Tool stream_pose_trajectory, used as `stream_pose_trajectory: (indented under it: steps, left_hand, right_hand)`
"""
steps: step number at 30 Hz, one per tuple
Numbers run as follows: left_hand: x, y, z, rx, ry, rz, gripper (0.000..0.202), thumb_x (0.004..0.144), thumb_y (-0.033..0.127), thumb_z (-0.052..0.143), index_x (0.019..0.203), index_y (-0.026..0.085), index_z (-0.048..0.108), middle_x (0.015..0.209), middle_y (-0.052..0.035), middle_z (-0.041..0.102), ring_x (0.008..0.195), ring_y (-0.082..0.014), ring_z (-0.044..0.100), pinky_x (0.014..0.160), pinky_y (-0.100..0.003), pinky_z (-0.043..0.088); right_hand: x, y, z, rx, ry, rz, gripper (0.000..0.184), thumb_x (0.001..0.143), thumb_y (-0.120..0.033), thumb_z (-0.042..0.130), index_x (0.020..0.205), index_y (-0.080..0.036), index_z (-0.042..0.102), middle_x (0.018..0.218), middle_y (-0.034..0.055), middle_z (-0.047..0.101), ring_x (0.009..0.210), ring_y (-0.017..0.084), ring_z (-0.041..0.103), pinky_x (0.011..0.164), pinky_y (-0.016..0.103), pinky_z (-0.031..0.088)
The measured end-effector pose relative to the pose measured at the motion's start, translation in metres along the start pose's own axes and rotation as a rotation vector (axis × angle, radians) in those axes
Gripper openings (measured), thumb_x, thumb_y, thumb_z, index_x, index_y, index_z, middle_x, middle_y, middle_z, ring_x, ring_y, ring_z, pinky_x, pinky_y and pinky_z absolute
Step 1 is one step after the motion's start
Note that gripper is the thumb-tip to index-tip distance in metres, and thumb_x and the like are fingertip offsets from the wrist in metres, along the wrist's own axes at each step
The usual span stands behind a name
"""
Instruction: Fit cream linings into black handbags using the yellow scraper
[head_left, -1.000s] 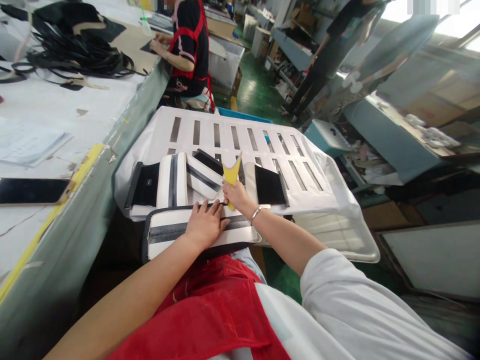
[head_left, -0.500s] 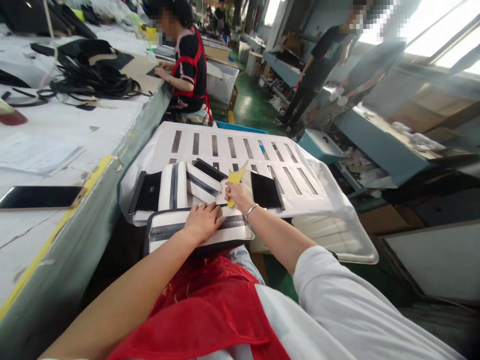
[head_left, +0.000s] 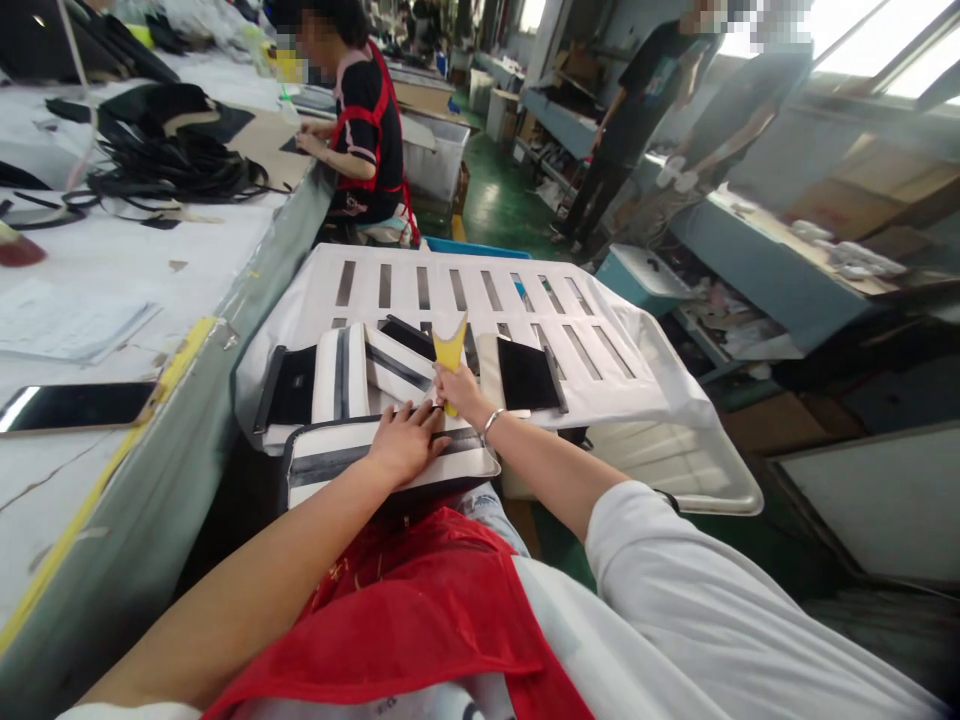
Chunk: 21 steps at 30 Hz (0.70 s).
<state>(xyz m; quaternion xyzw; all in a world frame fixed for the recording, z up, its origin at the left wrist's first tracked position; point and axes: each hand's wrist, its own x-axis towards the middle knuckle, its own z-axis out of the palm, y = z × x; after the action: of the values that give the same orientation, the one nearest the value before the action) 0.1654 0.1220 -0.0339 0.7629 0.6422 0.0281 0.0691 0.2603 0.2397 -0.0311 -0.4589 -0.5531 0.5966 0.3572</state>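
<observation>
My left hand (head_left: pixel 405 445) lies flat on a white padded piece with a dark stripe and black edge (head_left: pixel 322 462), which rests at my lap. Wrapped round a yellow fork-ended tool (head_left: pixel 449 350), my right hand (head_left: pixel 461 390) is closed just above that piece's far edge; the two prongs point up. Whether the tool's lower end touches the piece, I cannot tell. Beyond my hands lie more striped white pieces (head_left: pixel 339 375), one tilted across another. A black panel (head_left: pixel 292 385) is to their left, and another black panel (head_left: pixel 529 375) to the right of my right hand.
A white slotted board (head_left: pixel 469 265) carries the pieces, over a pale plastic bin (head_left: pixel 667 465). At left is a long worktable (head_left: pixel 225 235) with a phone (head_left: pixel 79 405) and black straps (head_left: pixel 172 155). A seated person (head_left: pixel 367 130) works ahead; two people stand at right.
The yellow tool has swung from leaning right to nearly upright, and my right hand has shifted slightly left. My left hand stays on the padded piece.
</observation>
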Motion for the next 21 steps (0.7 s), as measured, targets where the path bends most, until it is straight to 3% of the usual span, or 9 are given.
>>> stream_pose_trajectory:
  steps: [3, 6, 11, 14, 17, 21]
  left_hand:
    - [-0.001, 0.000, 0.004, 0.003, -0.007, -0.012, 0.055, 0.093, 0.052, 0.032, 0.140, 0.026, 0.041, 0.149, -0.0066, 0.039, 0.134, -0.0344, 0.034, 0.105, -0.057, 0.028]
    - [0.002, 0.004, 0.006, -0.004, 0.001, -0.013, 0.054, 0.093, 0.051, 0.032, 0.141, 0.026, 0.042, 0.150, -0.0085, 0.038, 0.134, -0.0362, 0.035, 0.105, -0.062, 0.026]
    - [0.014, 0.010, 0.000, -0.022, -0.079, 0.015, 0.054, 0.094, 0.049, 0.030, 0.138, 0.022, 0.045, 0.149, -0.0100, 0.038, 0.134, -0.0345, 0.037, 0.105, -0.060, 0.028]
    - [0.018, 0.009, -0.006, -0.014, -0.133, 0.047, 0.054, 0.094, 0.049, 0.029, 0.138, 0.020, 0.045, 0.150, -0.0107, 0.036, 0.134, -0.0321, 0.038, 0.107, -0.056, 0.029]
    - [0.017, 0.013, -0.010, -0.024, -0.128, 0.097, 0.062, 0.092, 0.054, 0.032, 0.140, 0.015, 0.041, 0.152, -0.0138, 0.031, 0.137, -0.0299, 0.034, 0.109, -0.053, 0.028]
    - [0.006, 0.035, -0.011, -0.043, -0.090, 0.341, 0.076, 0.084, 0.062, 0.045, 0.144, 0.016, 0.033, 0.154, -0.0140, 0.028, 0.141, -0.0277, 0.025, 0.114, -0.050, 0.021]
  right_hand:
    - [-0.013, -0.021, -0.034, 0.128, -0.001, 0.072, 0.032, 0.093, -0.046, 0.040, 0.083, -0.017, 0.048, 0.056, -0.0051, 0.046, 0.042, 0.007, 0.043, 0.045, 0.021, 0.045]
    - [-0.040, -0.034, -0.084, 0.224, -0.024, 0.134, 0.040, 0.087, -0.053, 0.051, 0.082, -0.013, 0.053, 0.063, 0.0008, 0.056, 0.048, 0.008, 0.052, 0.047, 0.022, 0.049]
    - [-0.098, -0.015, -0.151, 0.011, -0.031, 0.208, 0.031, 0.075, -0.033, 0.072, 0.090, -0.015, 0.051, 0.068, 0.0020, 0.065, 0.046, 0.012, 0.058, 0.041, 0.023, 0.050]
    - [-0.127, 0.007, -0.173, 0.001, -0.083, 0.290, 0.034, 0.069, -0.026, 0.076, 0.092, -0.015, 0.054, 0.078, 0.0046, 0.068, 0.059, 0.014, 0.065, 0.050, 0.022, 0.054]
    - [-0.145, 0.020, -0.185, -0.018, -0.266, 0.401, 0.036, 0.064, -0.028, 0.079, 0.089, -0.012, 0.058, 0.079, 0.0058, 0.069, 0.063, 0.013, 0.066, 0.057, 0.021, 0.055]
    - [-0.153, 0.024, -0.195, -0.100, -0.463, 0.536, 0.039, 0.064, -0.037, 0.079, 0.084, -0.013, 0.055, 0.074, 0.0052, 0.069, 0.052, 0.011, 0.063, 0.049, 0.020, 0.051]
